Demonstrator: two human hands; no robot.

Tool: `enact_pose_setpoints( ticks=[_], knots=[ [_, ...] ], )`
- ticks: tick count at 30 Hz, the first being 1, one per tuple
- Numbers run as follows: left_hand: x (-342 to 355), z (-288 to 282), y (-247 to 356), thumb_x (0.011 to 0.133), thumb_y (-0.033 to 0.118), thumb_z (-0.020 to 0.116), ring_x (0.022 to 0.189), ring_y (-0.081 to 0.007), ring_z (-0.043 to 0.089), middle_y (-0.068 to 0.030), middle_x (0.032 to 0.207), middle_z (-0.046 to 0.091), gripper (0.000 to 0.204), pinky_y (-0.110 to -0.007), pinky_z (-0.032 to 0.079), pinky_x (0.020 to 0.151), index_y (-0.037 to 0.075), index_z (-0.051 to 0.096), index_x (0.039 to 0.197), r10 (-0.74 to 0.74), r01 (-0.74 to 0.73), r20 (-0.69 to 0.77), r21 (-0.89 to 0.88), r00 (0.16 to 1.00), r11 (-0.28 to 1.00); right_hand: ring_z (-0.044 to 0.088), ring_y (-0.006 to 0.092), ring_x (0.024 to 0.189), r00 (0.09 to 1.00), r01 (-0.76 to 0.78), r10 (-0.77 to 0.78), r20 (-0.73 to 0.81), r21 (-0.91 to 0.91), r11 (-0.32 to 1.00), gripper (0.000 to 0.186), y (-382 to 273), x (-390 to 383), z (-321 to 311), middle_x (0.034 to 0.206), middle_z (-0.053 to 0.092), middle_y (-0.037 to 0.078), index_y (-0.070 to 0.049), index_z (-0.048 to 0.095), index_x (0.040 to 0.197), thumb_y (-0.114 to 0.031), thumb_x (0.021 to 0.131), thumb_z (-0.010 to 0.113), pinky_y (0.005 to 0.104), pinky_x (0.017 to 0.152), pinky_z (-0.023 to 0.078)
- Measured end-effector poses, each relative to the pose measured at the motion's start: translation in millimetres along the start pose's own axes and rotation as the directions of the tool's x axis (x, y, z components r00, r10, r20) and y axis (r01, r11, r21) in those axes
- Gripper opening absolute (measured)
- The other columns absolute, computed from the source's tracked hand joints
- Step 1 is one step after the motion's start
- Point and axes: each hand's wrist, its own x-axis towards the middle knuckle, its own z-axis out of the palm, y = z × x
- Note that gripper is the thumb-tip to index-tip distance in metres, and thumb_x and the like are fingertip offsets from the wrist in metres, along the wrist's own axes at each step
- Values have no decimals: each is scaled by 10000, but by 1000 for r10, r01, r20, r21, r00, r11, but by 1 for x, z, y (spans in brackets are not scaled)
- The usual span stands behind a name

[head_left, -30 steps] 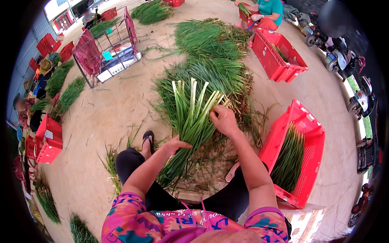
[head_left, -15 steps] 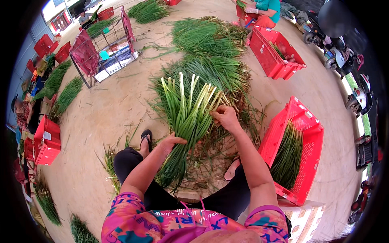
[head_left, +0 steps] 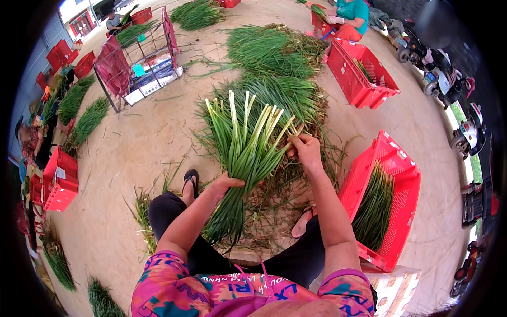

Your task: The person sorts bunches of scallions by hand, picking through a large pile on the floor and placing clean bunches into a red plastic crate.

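Note:
My left hand (head_left: pixel 224 186) is wrapped round the middle of a bunch of garlic chives (head_left: pixel 244 145), held in front of me between my knees. Its white stem ends fan out upward, away from me, and the dark green leaves hang toward my lap. At the right side of the fan, my right hand (head_left: pixel 304 150) pinches the pale end of an outer stalk that is bent away from the others. Beyond the bunch lies a long heap of chives (head_left: pixel 296 98) on the floor, with brown, dry roots and leaves along its right side.
A tilted red crate (head_left: pixel 404 203) with chives stands at my right; another red crate (head_left: pixel 364 74) is farther off near a person in teal (head_left: pixel 353 13). At far left stand a metal-frame cart (head_left: pixel 138 79) and more red crates (head_left: pixel 60 179). Scooters (head_left: pixel 470 127) line the right edge.
My right hand has moved a little right, pulling an outer stalk away from the bunch. The stems have spread wider, while my left hand keeps its place.

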Motion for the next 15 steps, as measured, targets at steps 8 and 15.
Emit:
enact_pose_setpoints(
  ticks=[8,15],
  knots=[
    [-6,-11,-4,631,-29,616,925,-198,540,-97,1008,573,441,-284,379,844,-12,522,1061,1,36,-239,151,971,988,467,73,402,980,136,-131,-150,26,990,169,-2,6,-14,547,554,47,16,587,684,-124,778,573,192,371,343],
    [-5,-24,-11,626,-64,624,948,-166,514,-57,1027,562,471,-275,376,835,12,516,1078,41,-19,-144,154,989,988,397,68,396,932,53,111,-344,434,900,255,-3,20,-66,565,538,52,-27,534,658,-235,804,553,172,322,285]
  ],
)
